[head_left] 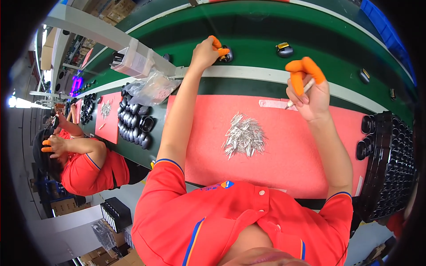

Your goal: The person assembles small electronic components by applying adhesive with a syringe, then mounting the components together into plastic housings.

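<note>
My left hand (pixel 206 53) reaches over the green conveyor belt, with orange finger cots on its thumb and forefinger. Those fingers close round a small dark rounded case (pixel 228 55) with a yellow part on it. Raised above the pink mat (pixel 204 133), my right hand (pixel 310 91) also wears orange finger cots. It grips a slim white pen-like tool (pixel 305 88) with a dark tip pointing down to the left. Between my forearms, a loose pile of thin silvery strips (pixel 245 135) lies on the mat.
More dark cases ride the belt (pixel 253 40), one with a yellow part (pixel 284 49). Black trays of dark shells (pixel 390 164) stand at the right. Dark shells (pixel 131 122), a plastic bag (pixel 153 88) and a co-worker in red (pixel 95 164) are at the left.
</note>
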`<state>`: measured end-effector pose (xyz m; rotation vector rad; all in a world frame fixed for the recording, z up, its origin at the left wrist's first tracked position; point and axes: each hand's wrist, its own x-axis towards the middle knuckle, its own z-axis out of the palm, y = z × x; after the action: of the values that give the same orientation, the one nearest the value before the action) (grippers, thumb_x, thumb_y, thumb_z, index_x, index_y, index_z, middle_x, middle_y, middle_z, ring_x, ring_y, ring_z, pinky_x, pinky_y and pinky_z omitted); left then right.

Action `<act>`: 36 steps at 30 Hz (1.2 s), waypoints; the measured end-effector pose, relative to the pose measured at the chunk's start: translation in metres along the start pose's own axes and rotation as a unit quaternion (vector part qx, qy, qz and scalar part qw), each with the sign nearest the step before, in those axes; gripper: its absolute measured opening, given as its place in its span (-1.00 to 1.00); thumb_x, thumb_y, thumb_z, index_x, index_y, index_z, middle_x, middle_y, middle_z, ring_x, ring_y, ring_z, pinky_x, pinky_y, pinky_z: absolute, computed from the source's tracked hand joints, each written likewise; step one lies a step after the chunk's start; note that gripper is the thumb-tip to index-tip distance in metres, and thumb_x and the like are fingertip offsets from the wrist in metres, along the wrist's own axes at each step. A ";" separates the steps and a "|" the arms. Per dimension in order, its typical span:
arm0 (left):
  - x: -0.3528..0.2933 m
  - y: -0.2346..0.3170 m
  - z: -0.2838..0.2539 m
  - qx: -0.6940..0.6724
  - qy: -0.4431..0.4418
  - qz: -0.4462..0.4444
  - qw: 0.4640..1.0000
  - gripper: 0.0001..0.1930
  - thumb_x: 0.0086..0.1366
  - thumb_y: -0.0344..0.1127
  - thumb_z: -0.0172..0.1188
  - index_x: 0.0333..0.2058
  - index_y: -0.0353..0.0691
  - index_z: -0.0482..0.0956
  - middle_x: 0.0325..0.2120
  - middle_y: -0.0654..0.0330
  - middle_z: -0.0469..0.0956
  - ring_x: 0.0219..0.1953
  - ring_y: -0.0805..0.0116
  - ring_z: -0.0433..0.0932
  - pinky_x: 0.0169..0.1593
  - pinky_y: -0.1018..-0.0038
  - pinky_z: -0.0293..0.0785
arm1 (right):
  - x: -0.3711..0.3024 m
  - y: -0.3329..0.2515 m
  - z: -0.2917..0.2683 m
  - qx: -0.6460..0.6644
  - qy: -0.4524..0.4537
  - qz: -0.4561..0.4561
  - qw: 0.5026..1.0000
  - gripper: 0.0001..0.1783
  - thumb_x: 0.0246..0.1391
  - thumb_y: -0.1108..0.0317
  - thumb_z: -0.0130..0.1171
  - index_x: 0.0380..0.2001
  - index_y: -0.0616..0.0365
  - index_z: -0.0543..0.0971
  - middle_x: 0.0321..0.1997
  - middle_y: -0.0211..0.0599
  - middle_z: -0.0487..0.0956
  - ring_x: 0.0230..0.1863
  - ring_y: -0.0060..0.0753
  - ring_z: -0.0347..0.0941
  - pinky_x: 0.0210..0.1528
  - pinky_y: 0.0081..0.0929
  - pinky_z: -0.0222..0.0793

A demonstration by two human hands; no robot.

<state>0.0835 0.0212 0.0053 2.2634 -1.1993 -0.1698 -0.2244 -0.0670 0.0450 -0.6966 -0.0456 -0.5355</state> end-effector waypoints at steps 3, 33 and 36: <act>-0.005 0.008 0.005 -0.002 0.009 0.039 0.999 -0.64 0.03 -0.25 0.46 -0.31 -0.31 0.51 -0.45 0.16 0.55 -0.48 0.40 0.52 -0.39 0.47 0.49 | -0.001 -0.004 0.021 -0.328 0.055 0.147 0.932 -0.67 0.21 0.26 0.04 -0.28 0.37 0.60 -0.71 -0.40 0.43 -0.83 -0.73 0.04 -0.78 -0.74 -0.16; -0.142 0.081 0.030 -0.327 -0.127 0.093 0.932 -0.68 0.01 -0.57 0.38 -0.24 -0.35 0.51 -0.23 0.13 0.49 -0.21 0.35 0.58 -0.20 0.49 0.61 | -0.032 0.025 -0.008 -0.606 0.054 0.074 0.790 -0.82 -0.08 0.61 0.19 -0.33 0.20 0.61 -0.50 -0.57 0.46 -0.55 -0.81 0.19 -0.51 -0.74 0.08; -0.144 0.081 0.029 -0.324 -0.128 0.102 0.932 -0.68 0.02 -0.62 0.34 -0.21 -0.36 0.50 -0.21 0.12 0.48 -0.19 0.33 0.58 -0.22 0.50 0.64 | -0.034 0.028 -0.012 -0.607 0.015 0.088 0.789 -0.84 -0.06 0.60 0.20 -0.34 0.22 0.59 -0.51 -0.58 0.47 -0.54 -0.82 0.22 -0.49 -0.76 0.10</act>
<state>-0.0711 0.0879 0.0036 1.5621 -1.2645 -0.6900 -0.2419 -0.0413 0.0112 -1.9405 0.4376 -0.3423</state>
